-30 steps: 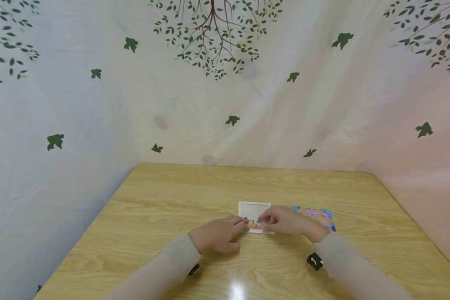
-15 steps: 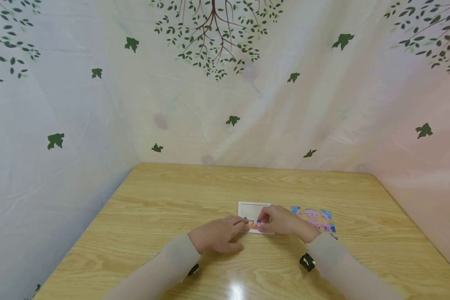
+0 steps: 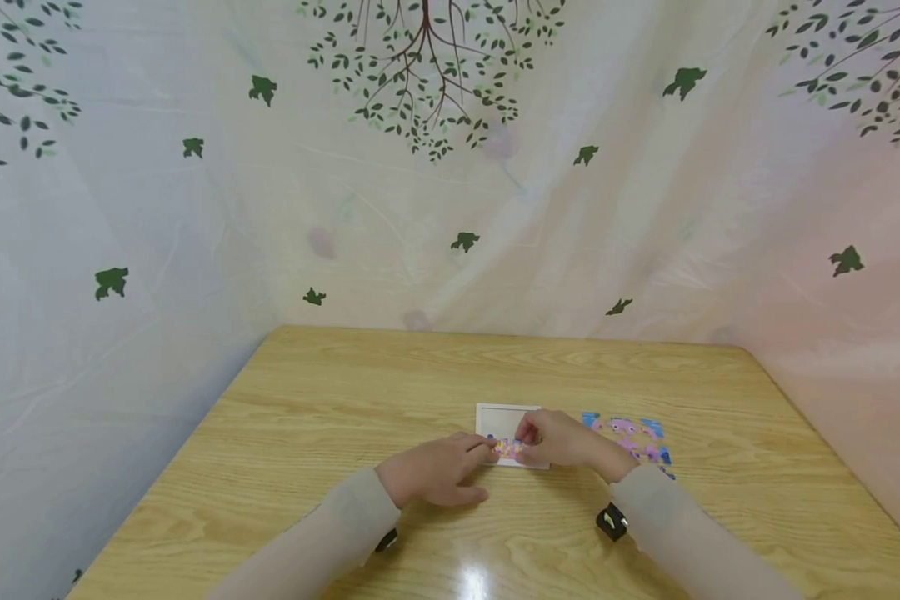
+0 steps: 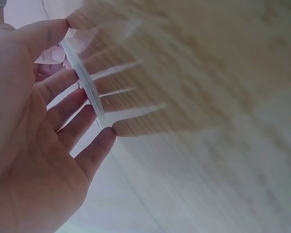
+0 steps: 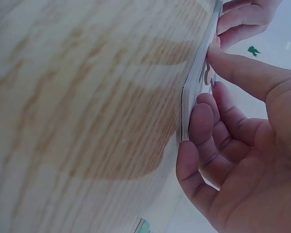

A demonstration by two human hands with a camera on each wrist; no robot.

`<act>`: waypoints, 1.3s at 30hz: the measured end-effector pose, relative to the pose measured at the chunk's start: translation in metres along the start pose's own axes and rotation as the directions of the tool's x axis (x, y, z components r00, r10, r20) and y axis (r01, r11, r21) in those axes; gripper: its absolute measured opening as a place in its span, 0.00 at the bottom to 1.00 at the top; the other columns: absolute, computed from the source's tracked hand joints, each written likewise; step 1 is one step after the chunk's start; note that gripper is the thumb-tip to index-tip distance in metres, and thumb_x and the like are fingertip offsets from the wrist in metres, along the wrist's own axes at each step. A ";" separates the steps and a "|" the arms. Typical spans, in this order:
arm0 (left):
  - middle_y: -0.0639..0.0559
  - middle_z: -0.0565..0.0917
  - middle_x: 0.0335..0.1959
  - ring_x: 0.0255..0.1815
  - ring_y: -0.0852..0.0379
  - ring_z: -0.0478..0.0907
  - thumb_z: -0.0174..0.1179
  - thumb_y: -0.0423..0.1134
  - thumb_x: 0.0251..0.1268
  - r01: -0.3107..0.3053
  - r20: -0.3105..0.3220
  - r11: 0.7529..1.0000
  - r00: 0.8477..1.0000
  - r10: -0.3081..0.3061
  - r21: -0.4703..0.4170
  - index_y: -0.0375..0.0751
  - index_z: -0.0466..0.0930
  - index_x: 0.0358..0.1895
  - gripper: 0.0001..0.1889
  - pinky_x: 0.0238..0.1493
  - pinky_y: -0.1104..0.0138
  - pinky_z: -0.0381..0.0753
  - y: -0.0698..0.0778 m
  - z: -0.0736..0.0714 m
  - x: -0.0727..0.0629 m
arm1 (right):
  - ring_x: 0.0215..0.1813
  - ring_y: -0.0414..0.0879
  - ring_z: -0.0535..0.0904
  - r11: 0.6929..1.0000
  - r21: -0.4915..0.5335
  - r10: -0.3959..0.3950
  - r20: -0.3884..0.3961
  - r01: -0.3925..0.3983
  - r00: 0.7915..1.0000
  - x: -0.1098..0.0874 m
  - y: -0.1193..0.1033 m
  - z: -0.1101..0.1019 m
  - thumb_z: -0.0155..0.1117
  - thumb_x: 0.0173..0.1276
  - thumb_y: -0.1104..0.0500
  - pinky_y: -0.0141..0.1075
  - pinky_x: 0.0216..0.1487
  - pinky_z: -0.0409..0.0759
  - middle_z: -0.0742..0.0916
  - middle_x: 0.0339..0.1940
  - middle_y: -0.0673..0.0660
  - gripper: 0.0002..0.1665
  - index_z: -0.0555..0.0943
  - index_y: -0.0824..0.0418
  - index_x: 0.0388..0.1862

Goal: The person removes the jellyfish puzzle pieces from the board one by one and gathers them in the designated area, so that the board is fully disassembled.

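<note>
A white-framed puzzle tray [image 3: 507,407] lies flat on the table, with colourful jigsaw pieces [image 3: 506,448] along its near side and a bare upper part. Over its left edge my left hand [image 3: 441,471] rests with extended fingers; the left wrist view shows these fingertips [image 4: 106,136] along the frame's side. From the right, my right hand [image 3: 562,439] reaches over the near right part. Its thumb and index finger pinch a small puzzle piece [image 5: 208,75] right at the tray, mostly hidden by the fingers. The other fingers curl beside the tray's corner.
Several loose pink and blue puzzle pieces [image 3: 624,427] lie to the right of the tray, partly behind the right forearm. The wooden table [image 3: 390,375] ends at a pale curtain [image 3: 390,208] printed with leaves and branches.
My right hand has shifted slightly left over the tray, and more of the loose pieces beside it show. My left hand stays nearly still.
</note>
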State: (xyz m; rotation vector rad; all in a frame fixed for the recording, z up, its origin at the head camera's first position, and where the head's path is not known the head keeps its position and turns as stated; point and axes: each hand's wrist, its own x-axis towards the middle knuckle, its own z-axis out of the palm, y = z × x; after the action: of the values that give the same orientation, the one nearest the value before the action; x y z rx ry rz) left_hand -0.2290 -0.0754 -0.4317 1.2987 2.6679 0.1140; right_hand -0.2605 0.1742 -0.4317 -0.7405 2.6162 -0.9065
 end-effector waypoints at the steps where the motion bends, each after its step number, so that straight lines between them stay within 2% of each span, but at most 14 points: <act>1: 0.51 0.65 0.79 0.77 0.52 0.63 0.58 0.54 0.76 0.001 0.000 1.000 1.000 -0.001 -0.001 0.46 0.69 0.75 0.30 0.76 0.64 0.63 0.000 0.000 0.000 | 0.42 0.42 0.78 1.000 0.001 0.004 -0.002 -0.004 1.000 0.000 0.000 0.000 0.75 0.64 0.60 0.40 0.47 0.79 0.84 0.37 0.50 0.12 0.81 0.62 0.42; 6: 0.50 0.65 0.79 0.77 0.52 0.64 0.58 0.54 0.76 -0.003 -0.001 1.000 1.000 0.003 -0.006 0.45 0.69 0.75 0.30 0.76 0.64 0.63 0.000 0.001 0.000 | 0.40 0.43 0.78 1.000 0.010 -0.012 -0.008 0.012 1.000 0.000 0.000 0.001 0.75 0.63 0.61 0.39 0.44 0.78 0.83 0.36 0.49 0.13 0.78 0.60 0.40; 13: 0.48 0.66 0.78 0.77 0.51 0.64 0.58 0.53 0.76 -0.013 -0.006 1.000 1.000 0.013 -0.008 0.42 0.66 0.77 0.32 0.76 0.64 0.63 0.000 -0.001 -0.001 | 0.36 0.43 0.79 0.996 0.078 -0.048 0.017 0.047 0.999 -0.001 -0.001 0.001 0.72 0.65 0.64 0.34 0.35 0.77 0.83 0.33 0.49 0.13 0.74 0.60 0.38; 22: 0.49 0.65 0.78 0.77 0.51 0.63 0.58 0.53 0.76 -0.005 -0.003 1.000 1.000 0.005 -0.003 0.44 0.68 0.76 0.31 0.76 0.63 0.62 0.002 -0.001 -0.001 | 0.35 0.41 0.79 0.993 0.037 -0.108 0.001 0.108 0.994 -0.006 0.008 -0.009 0.72 0.70 0.57 0.33 0.34 0.77 0.84 0.34 0.48 0.12 0.76 0.58 0.41; 27: 0.50 0.65 0.79 0.78 0.51 0.63 0.57 0.53 0.76 0.000 -0.006 1.000 1.000 0.000 -0.006 0.44 0.68 0.76 0.31 0.76 0.64 0.61 0.002 0.000 -0.001 | 0.35 0.42 0.80 0.991 0.055 -0.126 0.016 0.125 0.992 -0.017 0.013 -0.021 0.69 0.73 0.55 0.34 0.34 0.79 0.85 0.35 0.51 0.09 0.78 0.57 0.44; 31: 0.50 0.65 0.79 0.78 0.51 0.63 0.58 0.53 0.76 -0.004 -0.011 1.000 1.000 0.004 -0.006 0.44 0.68 0.76 0.31 0.77 0.64 0.61 0.001 0.000 -0.002 | 0.34 0.43 0.79 0.990 0.082 -0.118 0.019 0.116 0.993 -0.028 0.022 -0.029 0.66 0.75 0.54 0.34 0.32 0.78 0.85 0.35 0.51 0.07 0.79 0.56 0.42; 39: 0.50 0.65 0.79 0.78 0.51 0.63 0.58 0.52 0.77 -0.012 -0.014 1.000 1.000 0.011 -0.027 0.43 0.68 0.76 0.30 0.76 0.63 0.61 0.002 -0.003 -0.004 | 0.29 0.36 0.73 0.992 0.083 -0.095 -0.007 0.095 0.995 -0.056 0.046 -0.049 0.70 0.71 0.55 0.29 0.31 0.74 0.84 0.28 0.48 0.07 0.83 0.57 0.38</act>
State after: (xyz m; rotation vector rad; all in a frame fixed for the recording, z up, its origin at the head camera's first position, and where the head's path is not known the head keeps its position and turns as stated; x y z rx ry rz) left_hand -0.2257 -0.0771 -0.4280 1.3101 2.6612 0.1605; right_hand -0.2509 0.2604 -0.4190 -0.8485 2.5472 -1.0379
